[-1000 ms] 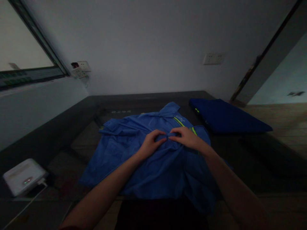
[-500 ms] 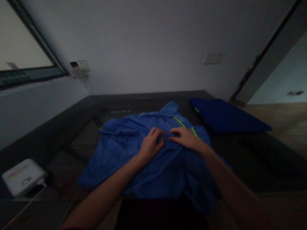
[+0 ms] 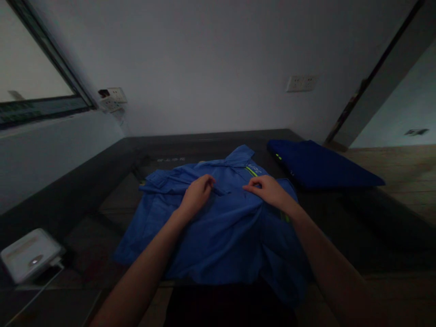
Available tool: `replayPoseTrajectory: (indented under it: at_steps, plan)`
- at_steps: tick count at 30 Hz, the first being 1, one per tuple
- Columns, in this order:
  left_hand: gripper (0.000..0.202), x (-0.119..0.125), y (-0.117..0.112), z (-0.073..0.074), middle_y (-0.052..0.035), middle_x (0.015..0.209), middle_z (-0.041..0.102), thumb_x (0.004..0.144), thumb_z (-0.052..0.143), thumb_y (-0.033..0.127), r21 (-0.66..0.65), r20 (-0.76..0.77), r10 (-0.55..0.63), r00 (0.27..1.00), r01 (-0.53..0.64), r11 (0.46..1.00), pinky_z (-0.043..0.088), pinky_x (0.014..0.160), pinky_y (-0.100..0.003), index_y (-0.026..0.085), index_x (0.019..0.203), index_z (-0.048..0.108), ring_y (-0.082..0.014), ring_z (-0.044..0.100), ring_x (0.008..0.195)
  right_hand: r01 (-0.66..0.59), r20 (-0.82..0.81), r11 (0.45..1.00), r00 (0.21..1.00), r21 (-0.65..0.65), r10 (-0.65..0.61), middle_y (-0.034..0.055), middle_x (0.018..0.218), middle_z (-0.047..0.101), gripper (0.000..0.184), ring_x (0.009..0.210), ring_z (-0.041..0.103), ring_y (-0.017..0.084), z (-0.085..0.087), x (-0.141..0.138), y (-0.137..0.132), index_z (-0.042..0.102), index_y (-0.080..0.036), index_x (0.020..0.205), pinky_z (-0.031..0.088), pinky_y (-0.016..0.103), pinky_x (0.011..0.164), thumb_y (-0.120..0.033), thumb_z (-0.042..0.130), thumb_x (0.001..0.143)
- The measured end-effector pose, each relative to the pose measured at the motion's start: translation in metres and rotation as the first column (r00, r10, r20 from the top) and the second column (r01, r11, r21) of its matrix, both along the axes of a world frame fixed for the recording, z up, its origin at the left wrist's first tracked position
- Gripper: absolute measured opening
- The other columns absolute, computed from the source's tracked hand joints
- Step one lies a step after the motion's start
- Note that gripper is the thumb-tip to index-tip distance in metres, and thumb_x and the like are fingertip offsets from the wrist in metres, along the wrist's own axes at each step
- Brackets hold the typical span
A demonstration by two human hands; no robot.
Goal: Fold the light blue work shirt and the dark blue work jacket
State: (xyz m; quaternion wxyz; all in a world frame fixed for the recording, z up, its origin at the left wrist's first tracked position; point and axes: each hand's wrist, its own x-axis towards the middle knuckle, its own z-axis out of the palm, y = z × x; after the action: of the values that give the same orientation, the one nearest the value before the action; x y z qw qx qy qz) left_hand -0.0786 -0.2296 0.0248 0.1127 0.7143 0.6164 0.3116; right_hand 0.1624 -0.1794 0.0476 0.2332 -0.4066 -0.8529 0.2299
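A blue work jacket (image 3: pixel 218 236) with yellow-green stripes and white lettering lies spread and wrinkled on the dark table. Over its middle is my left hand (image 3: pixel 198 194), fingers curled together at a raised fold of the cloth. Across from it, near the striped part, my right hand (image 3: pixel 267 190) pinches the jacket's fabric between thumb and fingers. A short gap of cloth shows between the two hands. Exactly how much fabric the left fingertips grip is partly hidden by the hand.
A folded dark blue garment (image 3: pixel 323 165) lies on the dark table (image 3: pixel 204 136) at the right. A white box-shaped device (image 3: pixel 32 254) with a cable stands at the left front. Wall sockets (image 3: pixel 301 83) are on the wall behind, and a window is at upper left.
My hands were close together over the middle of the jacket; now they are farther apart. The left has moved leftward and slightly up, the right a little right. The cloth between them lies flatter.
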Motion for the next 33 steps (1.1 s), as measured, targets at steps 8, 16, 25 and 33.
replayPoseTrajectory:
  at_steps: [8, 16, 25, 33]
  plan:
    - [0.017, -0.007, -0.002, -0.01, -0.0058, 0.094, 0.064, 0.082, 0.046, 0.02, -0.255, -0.215, -0.14, 0.967, 0.083, 0.963, 0.045, 0.077, -0.028, 0.019, 0.092, 0.059, -0.019, 0.061, 0.085, 0.252, 0.256, 0.956, 0.924, 0.148, -0.283, 0.0049, 0.078, 0.069, 0.028, 0.078, 0.063, 0.02, -0.002, 0.011, 0.007, 0.069, -0.021, 0.074, 0.037, 0.027, 0.063, -0.044, 0.055, 0.084]
    - [0.031, 0.02, -0.009, -0.026, -0.0107, 0.11, 0.057, 0.084, 0.053, 0.035, -0.136, -0.357, -0.071, 0.931, 0.023, 0.99, 0.043, 0.086, -0.036, 0.018, 0.11, 0.051, -0.0241, 0.054, 0.101, 0.415, 0.347, 0.879, 0.809, 0.234, -0.474, 0.0083, 0.081, 0.069, 0.03, 0.076, 0.063, 0.023, -0.005, 0.026, 0.014, 0.07, -0.023, 0.078, 0.039, 0.029, 0.06, -0.047, 0.053, 0.084]
    - [0.02, 0.025, -0.003, -0.035, -0.0063, 0.096, 0.06, 0.075, 0.062, 0.027, -0.107, -0.227, -0.06, 0.972, 0.036, 0.994, 0.042, 0.081, -0.04, 0.02, 0.091, 0.053, -0.0262, 0.052, 0.096, 0.192, 0.305, 0.892, 0.892, 0.41, -0.333, 0.0111, 0.091, 0.068, 0.013, 0.088, 0.058, 0.025, -0.01, 0.014, 0.01, 0.068, -0.02, 0.084, 0.038, 0.036, 0.073, -0.028, 0.058, 0.084]
    - [0.015, 0.031, -0.012, -0.014, -0.0034, 0.092, 0.062, 0.082, 0.048, 0.018, -0.018, 0.144, -0.186, 0.972, 0.191, 0.981, 0.045, 0.079, -0.03, 0.018, 0.097, 0.054, -0.0177, 0.058, 0.086, -0.126, 0.049, 0.981, 0.992, 0.15, 0.12, 0.0073, 0.102, 0.066, 0.02, 0.099, 0.056, 0.022, -0.018, -0.016, -0.006, 0.062, -0.019, 0.099, 0.036, 0.038, 0.088, -0.032, 0.058, 0.084]
